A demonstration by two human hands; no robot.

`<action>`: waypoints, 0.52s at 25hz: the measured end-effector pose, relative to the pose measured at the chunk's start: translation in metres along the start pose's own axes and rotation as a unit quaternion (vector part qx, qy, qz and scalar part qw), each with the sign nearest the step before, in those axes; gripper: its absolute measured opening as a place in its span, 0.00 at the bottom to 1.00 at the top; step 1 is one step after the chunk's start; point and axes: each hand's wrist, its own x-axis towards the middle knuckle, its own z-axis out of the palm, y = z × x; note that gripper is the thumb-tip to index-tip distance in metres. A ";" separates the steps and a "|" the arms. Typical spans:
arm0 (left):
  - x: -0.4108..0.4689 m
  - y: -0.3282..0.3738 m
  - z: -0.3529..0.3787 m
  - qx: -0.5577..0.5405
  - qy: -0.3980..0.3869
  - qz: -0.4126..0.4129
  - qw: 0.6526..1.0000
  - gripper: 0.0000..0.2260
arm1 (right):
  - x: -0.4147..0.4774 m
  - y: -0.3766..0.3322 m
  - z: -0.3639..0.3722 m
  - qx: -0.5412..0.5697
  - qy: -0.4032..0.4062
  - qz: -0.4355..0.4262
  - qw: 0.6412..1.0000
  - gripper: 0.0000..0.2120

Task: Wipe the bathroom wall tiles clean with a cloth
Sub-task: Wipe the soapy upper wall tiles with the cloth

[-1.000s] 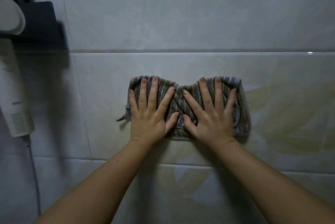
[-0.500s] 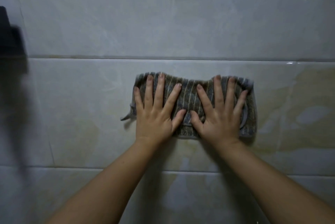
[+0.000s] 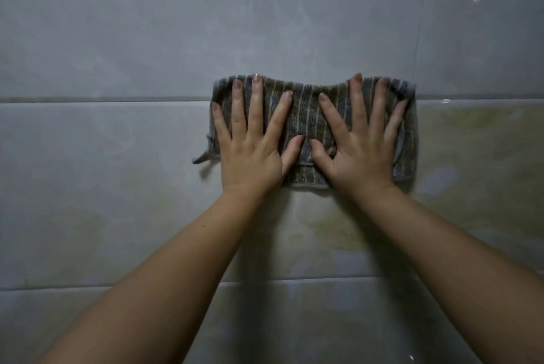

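A grey and tan striped cloth (image 3: 307, 110) lies flat against the pale wall tiles (image 3: 117, 172), straddling a horizontal grout line (image 3: 103, 99). My left hand (image 3: 253, 151) presses on its left half, fingers spread and pointing up. My right hand (image 3: 362, 151) presses on its right half the same way, and the two thumbs almost meet in the middle. A small loop tag (image 3: 201, 157) sticks out from the cloth's lower left corner. Both hands pin the cloth to the wall.
Yellowish smears (image 3: 471, 139) mark the tile to the right of the cloth and below it (image 3: 332, 225). A second grout line (image 3: 88, 287) runs lower down. A vertical joint (image 3: 416, 39) rises above the cloth's right end.
Both hands have slid the cloth to the right and upward, onto the upper grout line. The dark holder and white bottle at the left have gone out of view.
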 end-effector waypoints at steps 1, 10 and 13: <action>-0.009 0.005 0.003 -0.003 0.002 0.009 1.000 0.27 | -0.013 0.002 0.002 0.003 0.000 0.015 1.000 0.32; -0.039 0.030 0.006 -0.005 -0.011 0.079 0.997 0.27 | -0.055 0.014 0.002 0.023 -0.034 -0.017 0.999 0.34; 0.009 0.037 0.004 -0.013 0.006 0.027 1.000 0.27 | -0.003 0.031 -0.007 0.022 -0.024 0.012 0.999 0.35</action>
